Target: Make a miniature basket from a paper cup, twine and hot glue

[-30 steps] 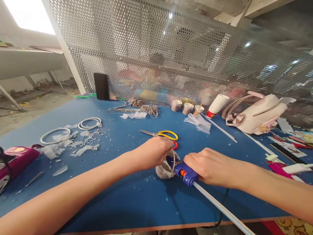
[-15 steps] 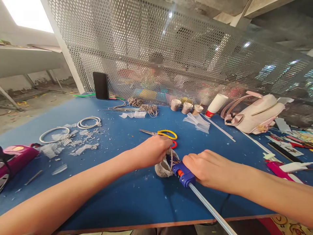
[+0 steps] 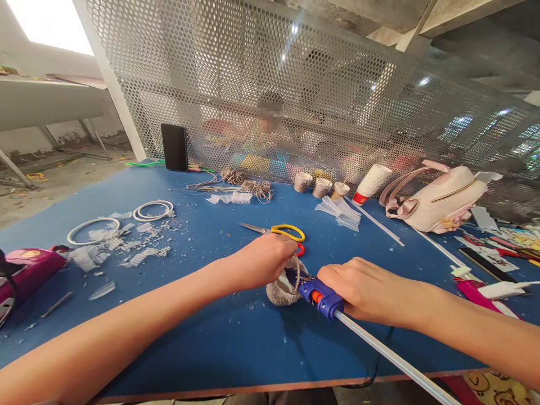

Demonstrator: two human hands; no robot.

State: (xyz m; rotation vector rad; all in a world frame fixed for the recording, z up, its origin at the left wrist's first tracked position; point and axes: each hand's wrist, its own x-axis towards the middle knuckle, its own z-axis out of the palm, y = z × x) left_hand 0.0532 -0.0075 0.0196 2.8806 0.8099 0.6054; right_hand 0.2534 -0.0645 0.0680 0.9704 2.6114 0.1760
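Observation:
My left hand (image 3: 272, 256) is closed on the rim of a small fuzzy grey cup (image 3: 279, 293), which hangs tilted over the table with its mouth towards me. A thin cord (image 3: 298, 277) loops at the cup's mouth. My right hand (image 3: 354, 287) is wrapped round a blue hot glue gun (image 3: 324, 297), its nozzle at the cup's opening; the tip is hidden. From the gun's rear a long clear glue stick (image 3: 392, 355) runs down to the right. Just beyond my left hand lie scissors (image 3: 288, 232) with yellow and red handles.
Wrapped small cups (image 3: 323, 187), a paper cup stack (image 3: 373, 184), cord bundles (image 3: 257, 190) and a phone (image 3: 174, 147) line the back by the perforated metal screen (image 3: 211, 73). White rings (image 3: 93, 230) and scraps lie left. A pink bag (image 3: 442, 197) sits right. Behind the screen is a person.
The glue gun has turned slightly, its rear end and glue stick swinging to the right. My left hand and the cup stay almost in place.

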